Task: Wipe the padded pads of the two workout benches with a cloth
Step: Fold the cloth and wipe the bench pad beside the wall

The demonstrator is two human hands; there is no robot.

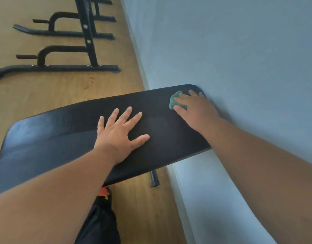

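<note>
A long black padded bench pad (67, 131) runs from lower left to upper right, its far end against the pale wall. My left hand (120, 132) lies flat on the middle of the pad with fingers spread. My right hand (194, 108) presses a small green cloth (174, 101) onto the pad near its far end; the fingers lie over the cloth and most of it is hidden under the palm.
A pale wall (239, 50) borders the bench on the right. A black metal rack frame (60, 67) with curved handles stands on the wooden floor (46, 90) beyond the bench. A bench leg (154, 177) shows below the pad. My dark trouser leg (100, 221) is at the bottom.
</note>
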